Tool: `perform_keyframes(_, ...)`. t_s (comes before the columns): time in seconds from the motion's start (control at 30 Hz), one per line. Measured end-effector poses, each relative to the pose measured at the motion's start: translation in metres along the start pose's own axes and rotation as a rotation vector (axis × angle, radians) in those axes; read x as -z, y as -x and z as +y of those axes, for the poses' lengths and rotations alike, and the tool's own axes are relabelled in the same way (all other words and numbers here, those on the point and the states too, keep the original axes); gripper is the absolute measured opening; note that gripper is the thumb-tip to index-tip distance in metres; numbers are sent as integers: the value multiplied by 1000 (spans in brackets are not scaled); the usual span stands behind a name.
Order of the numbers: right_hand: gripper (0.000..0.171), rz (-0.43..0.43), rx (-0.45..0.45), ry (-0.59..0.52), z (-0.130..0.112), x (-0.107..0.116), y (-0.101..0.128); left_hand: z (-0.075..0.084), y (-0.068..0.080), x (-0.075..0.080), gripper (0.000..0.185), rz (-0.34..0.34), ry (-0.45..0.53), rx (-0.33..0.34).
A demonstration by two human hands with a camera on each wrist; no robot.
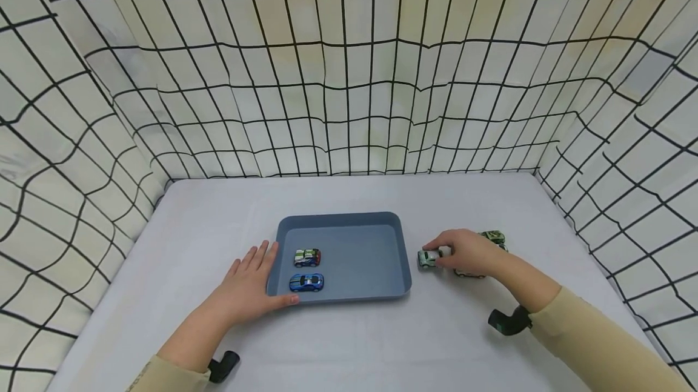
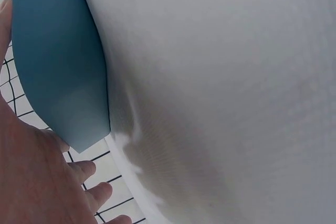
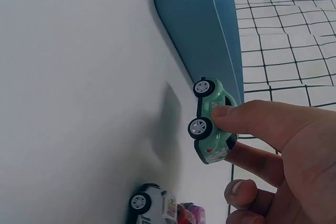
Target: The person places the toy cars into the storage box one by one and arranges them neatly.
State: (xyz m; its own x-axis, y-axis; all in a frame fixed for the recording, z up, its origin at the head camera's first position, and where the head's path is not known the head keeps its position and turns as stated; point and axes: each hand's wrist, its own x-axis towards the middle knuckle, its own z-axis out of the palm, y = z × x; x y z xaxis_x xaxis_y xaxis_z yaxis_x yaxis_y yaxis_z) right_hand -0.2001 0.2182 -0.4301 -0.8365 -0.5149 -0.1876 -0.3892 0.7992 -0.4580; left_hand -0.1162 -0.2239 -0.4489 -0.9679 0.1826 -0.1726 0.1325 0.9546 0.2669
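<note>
Head view shows a grey table (image 1: 349, 343) walled by checked cloth (image 1: 349, 77), and near its middle a blue tray (image 1: 382, 286). Inside the tray, at its left end, sit 2 toy cars: a white-green car (image 1: 307, 257) and, nearer the person, a blue car (image 1: 306, 282). Left hand (image 1: 248, 286) lies flat with fingers straight against the tray's left wall, thumb at the near corner; the left wrist view shows the palm beside that wall. Right hand (image 1: 463, 252) is just right of the tray and pinches a mint car (image 1: 429, 258) between thumb and fingers; in the right wrist view the mint car (image 3: 210, 121) is off the table, close to the tray's edge. Behind that hand a camouflage car (image 1: 492, 236) stands on the table, and another car (image 1: 469, 274) lies partly hidden under the wrist.
</note>
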Motion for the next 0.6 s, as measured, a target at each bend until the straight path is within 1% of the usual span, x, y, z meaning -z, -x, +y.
perform_keyframes(0.07, 32, 5, 16, -4, -1, 4, -1, 0, 0, 1, 126, 1, 3, 1)
perform_keyframes(0.27, 34, 25, 9, -41, -6, 15, -4, -1, 0, 0, 125, 13, 4, -8)
perform_keyframes(0.4, 35, 31, 34, -46, -11, 21, -11, -2, 1, -1, 125, 17, 1, -10)
perform_keyframes(0.6, 37, 32, 50, -33, -29, 29, -27, -1, 1, 0, 125, 10, -2, -4)
